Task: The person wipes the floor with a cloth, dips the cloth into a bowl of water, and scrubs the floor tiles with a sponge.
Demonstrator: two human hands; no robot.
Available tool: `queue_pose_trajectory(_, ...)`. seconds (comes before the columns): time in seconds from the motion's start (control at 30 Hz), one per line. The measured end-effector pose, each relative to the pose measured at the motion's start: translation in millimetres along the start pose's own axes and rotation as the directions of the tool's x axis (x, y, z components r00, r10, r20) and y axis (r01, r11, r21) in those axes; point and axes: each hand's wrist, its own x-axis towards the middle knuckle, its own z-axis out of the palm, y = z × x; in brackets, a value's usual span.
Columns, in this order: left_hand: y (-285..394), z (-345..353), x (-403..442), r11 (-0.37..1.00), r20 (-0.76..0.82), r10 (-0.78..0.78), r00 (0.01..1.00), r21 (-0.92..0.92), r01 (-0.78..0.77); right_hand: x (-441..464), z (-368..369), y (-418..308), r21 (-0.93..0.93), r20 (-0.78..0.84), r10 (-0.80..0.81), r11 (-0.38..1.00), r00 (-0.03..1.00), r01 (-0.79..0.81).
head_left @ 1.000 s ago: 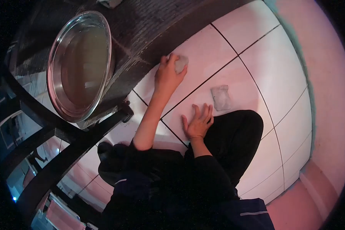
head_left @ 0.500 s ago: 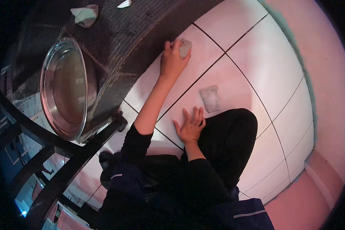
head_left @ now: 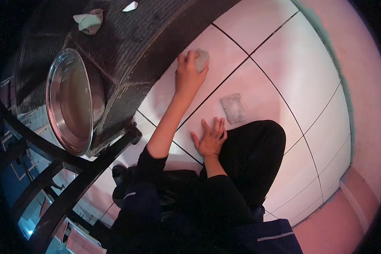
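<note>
My left hand (head_left: 189, 75) reaches far out over the white tiled floor, its fingers closed on a grey cloth (head_left: 202, 60) pressed against a tile close to the dark step. Nearer my body, my right hand (head_left: 211, 137) rests on the floor beside my bent knee, fingers spread and nothing in it. Just beyond its fingertips lies a folded, greyish cloth (head_left: 233, 108), flat on the tile and apart from the hand.
A metal basin (head_left: 51, 106) of murky water stands at left by the dark step (head_left: 127, 46). On the step lie a crumpled cloth (head_left: 90, 22) and a small white piece (head_left: 131, 6). A black-framed piece of furniture (head_left: 78, 186) is at lower left; a pink wall (head_left: 347, 63) runs along the right.
My left hand has slid the cloth a little back toward me across the tile. My right hand and the folded cloth have stayed put. The view has shifted slightly.
</note>
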Motion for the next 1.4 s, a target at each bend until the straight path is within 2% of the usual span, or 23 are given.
queue_pose_trajectory(0.1,22,23,39,0.995,0.012,-0.067,0.998,-0.078,0.068,1,0,1,0.004,0.024,0.015,1.000,1.000,-0.016)
queue_pose_trajectory(0.17,26,31,51,0.998,0.060,-0.059,0.996,-0.034,0.061,-1,0,1,0.016,0.004,0.010,1.000,1.000,-0.010)
queue_pose_trajectory(0.33,13,-3,3,0.997,0.137,-0.076,0.988,0.040,0.071,1,-3,-1,-0.002,0.000,0.004,1.000,1.000,-0.004)
queue_pose_trajectory(0.43,3,-31,-37,0.999,0.139,-0.041,0.990,0.007,0.040,0,-1,-1,0.015,-0.009,0.009,1.000,1.000,-0.009)
queue_pose_trajectory(0.5,7,-39,-46,0.984,0.194,-0.175,0.965,-0.004,0.179,1,0,0,0.013,-0.022,0.007,1.000,1.000,-0.007)
queue_pose_trajectory(0.53,9,-35,-42,0.983,0.197,-0.176,0.964,-0.008,0.181,1,-1,-1,0.010,-0.006,0.009,1.000,1.000,-0.009)
queue_pose_trajectory(0.6,13,-19,-24,0.992,0.106,-0.126,0.986,0.021,0.124,-1,-1,0,0.007,0.013,0.018,1.000,1.000,-0.018)
queue_pose_trajectory(0.67,16,6,7,0.995,0.047,-0.087,0.995,-0.037,0.089,0,0,0,0.003,0.005,0.006,1.000,1.000,-0.006)
queue_pose_trajectory(0.83,38,37,68,0.988,0.076,-0.118,0.990,-0.087,0.124,0,-2,0,0.010,0.026,0.011,1.000,1.000,-0.011)
queue_pose_trajectory(0.93,37,36,58,0.989,0.088,-0.139,0.986,-0.033,0.143,0,-3,0,0.034,0.017,0.004,0.999,1.000,-0.005)
queue_pose_trajectory(1.0,32,24,24,0.996,0.072,-0.091,0.993,-0.017,0.092,1,-3,1,0.060,0.010,-0.004,0.998,1.000,0.004)
queue_pose_trajectory(1.07,32,3,-19,0.993,0.087,-0.113,0.990,0.038,0.110,0,-1,1,0.020,-0.004,-0.001,1.000,1.000,0.002)
queue_pose_trajectory(1.13,37,-16,-49,0.973,0.126,-0.227,0.966,0.062,0.221,0,-1,1,0.020,-0.008,-0.008,1.000,1.000,0.008)
queue_pose_trajectory(1.27,32,-9,-51,0.974,0.089,-0.224,0.970,0.050,0.220,-2,2,2,0.011,-0.017,-0.018,1.000,1.000,0.019)
queue_pose_trajectory(1.33,25,14,-19,0.995,-0.042,-0.071,0.997,0.067,0.074,-2,0,1,0.014,-0.006,-0.013,1.000,1.000,0.013)
queue_pose_trajectory(1.4,35,21,19,0.986,0.004,-0.166,0.986,-0.004,0.166,-1,0,1,0.012,-0.005,-0.002,1.000,1.000,0.002)
